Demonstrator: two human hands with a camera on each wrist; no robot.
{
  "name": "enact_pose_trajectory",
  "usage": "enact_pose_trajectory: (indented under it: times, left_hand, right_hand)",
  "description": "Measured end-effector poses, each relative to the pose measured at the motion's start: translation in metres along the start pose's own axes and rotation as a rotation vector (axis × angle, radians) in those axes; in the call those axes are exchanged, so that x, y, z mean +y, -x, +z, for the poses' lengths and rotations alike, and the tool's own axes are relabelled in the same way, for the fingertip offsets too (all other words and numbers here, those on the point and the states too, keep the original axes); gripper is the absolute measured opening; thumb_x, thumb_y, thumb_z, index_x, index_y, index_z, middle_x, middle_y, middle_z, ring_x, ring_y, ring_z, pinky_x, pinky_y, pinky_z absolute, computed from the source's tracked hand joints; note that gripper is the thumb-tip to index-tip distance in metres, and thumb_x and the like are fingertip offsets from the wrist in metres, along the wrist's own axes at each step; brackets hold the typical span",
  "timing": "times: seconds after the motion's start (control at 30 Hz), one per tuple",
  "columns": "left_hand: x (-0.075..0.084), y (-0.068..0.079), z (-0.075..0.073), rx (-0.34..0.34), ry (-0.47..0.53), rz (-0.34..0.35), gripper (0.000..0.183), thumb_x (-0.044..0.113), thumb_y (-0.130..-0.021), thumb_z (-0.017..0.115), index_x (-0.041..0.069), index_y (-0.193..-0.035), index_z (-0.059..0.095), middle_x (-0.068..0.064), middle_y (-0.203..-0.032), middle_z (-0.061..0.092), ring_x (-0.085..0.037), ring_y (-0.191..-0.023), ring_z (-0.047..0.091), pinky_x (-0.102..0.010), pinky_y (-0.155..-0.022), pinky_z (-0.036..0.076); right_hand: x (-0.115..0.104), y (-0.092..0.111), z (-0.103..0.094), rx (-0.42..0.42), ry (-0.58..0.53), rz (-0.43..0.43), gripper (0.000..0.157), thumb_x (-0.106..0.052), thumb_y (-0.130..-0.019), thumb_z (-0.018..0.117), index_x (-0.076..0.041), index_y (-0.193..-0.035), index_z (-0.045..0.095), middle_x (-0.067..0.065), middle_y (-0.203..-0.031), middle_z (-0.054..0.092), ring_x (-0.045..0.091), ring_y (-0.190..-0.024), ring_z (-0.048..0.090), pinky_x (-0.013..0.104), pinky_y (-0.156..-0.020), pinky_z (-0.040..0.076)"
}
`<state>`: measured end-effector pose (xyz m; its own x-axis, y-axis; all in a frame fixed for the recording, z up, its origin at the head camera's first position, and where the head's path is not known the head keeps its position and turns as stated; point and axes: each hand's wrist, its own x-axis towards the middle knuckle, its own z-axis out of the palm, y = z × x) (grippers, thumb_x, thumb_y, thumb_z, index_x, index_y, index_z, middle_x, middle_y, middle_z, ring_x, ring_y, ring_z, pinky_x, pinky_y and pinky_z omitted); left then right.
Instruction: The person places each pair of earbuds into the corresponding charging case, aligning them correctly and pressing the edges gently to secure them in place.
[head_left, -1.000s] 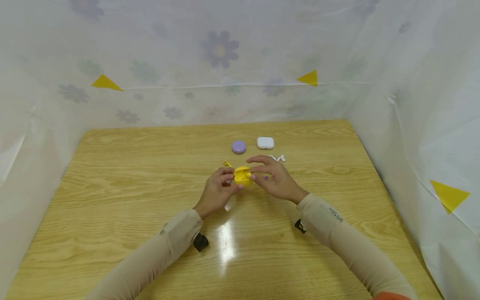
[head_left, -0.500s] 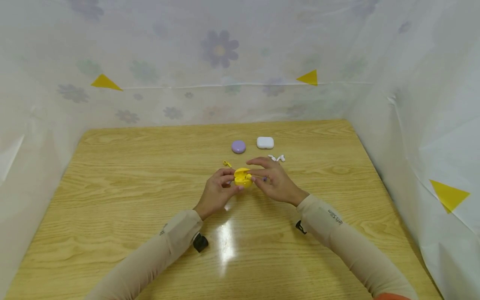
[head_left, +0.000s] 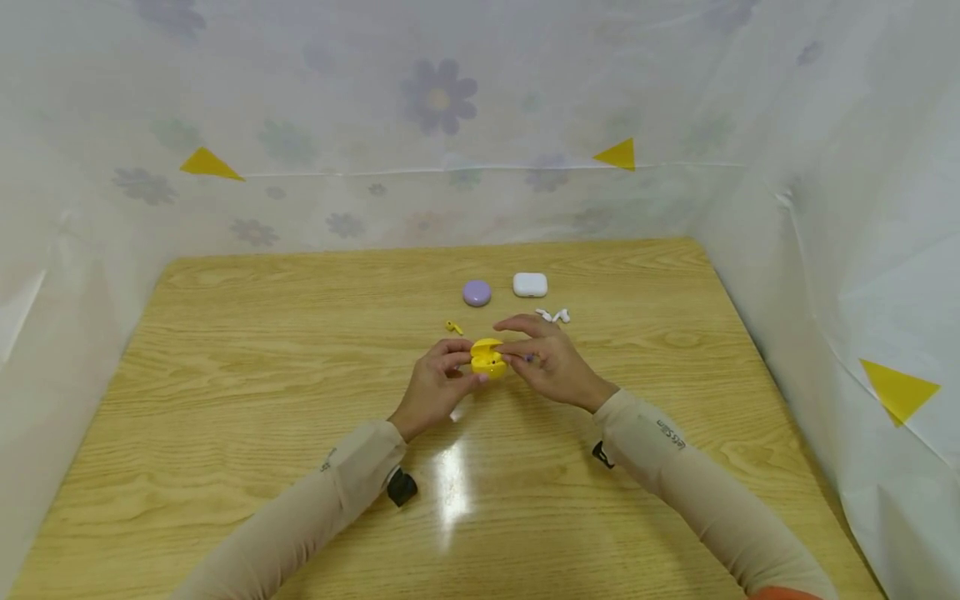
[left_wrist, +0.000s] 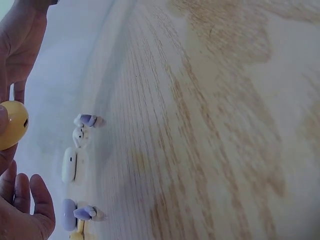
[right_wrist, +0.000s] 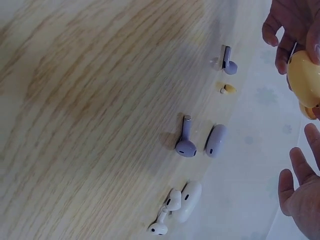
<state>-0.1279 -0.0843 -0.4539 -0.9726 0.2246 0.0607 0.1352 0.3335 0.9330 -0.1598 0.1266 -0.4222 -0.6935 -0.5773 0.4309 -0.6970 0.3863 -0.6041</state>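
Over the middle of the table my left hand (head_left: 433, 385) holds a yellow earbud case (head_left: 487, 368) between thumb and fingers, its lid up. From the right, my right hand (head_left: 553, 360) has thumb and index finger at the case's inside edge, pinching a yellow earbud that they mostly hide. Its other fingers (right_wrist: 302, 167) spread away from the case in the right wrist view. A second yellow earbud (head_left: 453, 327) lies on the table just beyond the left hand.
Farther back sit a purple case (head_left: 477, 292) and a white case (head_left: 530, 285), both closed. Two white earbuds (head_left: 553, 316) lie before the white case. One purple earbud (right_wrist: 186, 146) rests near the right hand, another purple earbud (right_wrist: 228, 63) near the left.
The yellow earbud in my right fingers has gone lower into the case and shows less. Both hands have otherwise stayed nearly still; the case has shifted slightly toward me.
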Motion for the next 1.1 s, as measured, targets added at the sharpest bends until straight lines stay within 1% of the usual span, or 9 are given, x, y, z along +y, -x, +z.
enact_pose_trajectory:
  times: [0.1,0.23,0.4,0.53,0.63,0.73,0.87,1.0,1.1]
  left_hand:
    - [-0.002,0.000,0.000,-0.004,0.000,0.012,0.029,0.015,-0.083,0.074,-0.003,-0.106,0.070,-0.010,-0.123,0.059,-0.024,-0.110,0.058,-0.040,-0.086,0.055]
    - [-0.002,0.000,0.000,-0.006,0.001,0.012,0.029,0.014,-0.083,0.074,-0.003,-0.106,0.070,-0.010,-0.123,0.059,-0.024,-0.109,0.059,-0.040,-0.085,0.055]
    - [-0.002,0.001,-0.001,-0.005,0.002,-0.006,0.028,0.014,-0.083,0.074,-0.003,-0.106,0.071,-0.010,-0.123,0.059,-0.024,-0.111,0.058,-0.040,-0.086,0.055]
    - [-0.001,0.001,-0.002,0.001,0.010,-0.019,0.028,0.013,-0.082,0.075,-0.004,-0.105,0.070,-0.010,-0.123,0.059,-0.025,-0.112,0.058,-0.042,-0.087,0.054]
    - [-0.001,0.002,-0.003,0.003,0.008,-0.021,0.028,0.013,-0.082,0.075,-0.004,-0.104,0.070,-0.010,-0.123,0.059,-0.025,-0.113,0.057,-0.042,-0.088,0.054]
    - [-0.002,0.003,-0.003,0.001,0.003,-0.016,0.027,0.013,-0.082,0.075,-0.003,-0.103,0.071,-0.010,-0.123,0.059,-0.025,-0.112,0.057,-0.041,-0.087,0.054]
    - [-0.004,0.004,-0.003,0.007,0.007,-0.004,0.026,0.013,-0.082,0.075,-0.003,-0.103,0.071,-0.010,-0.123,0.059,-0.024,-0.110,0.058,-0.039,-0.085,0.055]
    - [-0.007,0.005,-0.004,0.011,0.007,0.009,0.027,0.013,-0.082,0.075,-0.003,-0.103,0.071,-0.010,-0.121,0.059,-0.023,-0.107,0.059,-0.035,-0.083,0.055]
    - [-0.008,0.005,-0.007,0.010,-0.013,0.007,0.029,0.015,-0.082,0.075,-0.003,-0.104,0.070,-0.010,-0.122,0.059,-0.022,-0.106,0.059,-0.030,-0.082,0.055]
  right_hand:
    - [0.001,0.000,0.002,0.003,0.003,-0.005,0.015,-0.001,-0.083,0.070,-0.002,-0.096,0.075,0.015,-0.122,0.064,0.029,-0.119,0.054,0.046,-0.099,0.045]
    - [0.001,0.000,0.002,0.006,-0.001,-0.001,0.014,-0.002,-0.083,0.070,-0.003,-0.097,0.075,0.013,-0.123,0.063,0.028,-0.119,0.054,0.043,-0.094,0.047]
    - [0.001,-0.004,0.002,0.036,-0.027,0.007,0.011,-0.003,-0.086,0.067,-0.002,-0.094,0.075,0.015,-0.120,0.064,0.029,-0.117,0.056,0.046,-0.094,0.048]
    - [0.007,-0.017,0.000,0.043,-0.062,0.070,0.013,-0.004,-0.090,0.062,-0.001,-0.098,0.072,0.017,-0.119,0.065,0.031,-0.116,0.058,0.048,-0.100,0.046]
    - [0.014,-0.032,-0.002,-0.020,-0.089,0.178,0.018,-0.009,-0.093,0.059,-0.002,-0.106,0.069,0.015,-0.122,0.065,0.029,-0.119,0.057,0.048,-0.102,0.045]
    - [0.022,-0.048,-0.002,-0.117,-0.093,0.285,0.023,-0.014,-0.096,0.056,-0.006,-0.115,0.066,0.013,-0.126,0.063,0.028,-0.122,0.056,0.050,-0.102,0.045]
    - [0.034,-0.063,0.005,-0.247,-0.083,0.353,0.029,-0.016,-0.097,0.054,-0.003,-0.121,0.062,0.016,-0.130,0.061,0.030,-0.126,0.052,0.051,-0.105,0.042]
    - [0.048,-0.073,0.018,-0.340,-0.013,0.319,0.030,-0.013,-0.096,0.052,0.003,-0.120,0.061,0.017,-0.128,0.062,0.031,-0.126,0.053,0.046,-0.109,0.040]
    - [0.057,-0.077,0.026,-0.373,0.071,0.232,0.028,-0.009,-0.094,0.053,0.006,-0.115,0.064,0.018,-0.122,0.065,0.032,-0.120,0.057,0.044,-0.107,0.043]
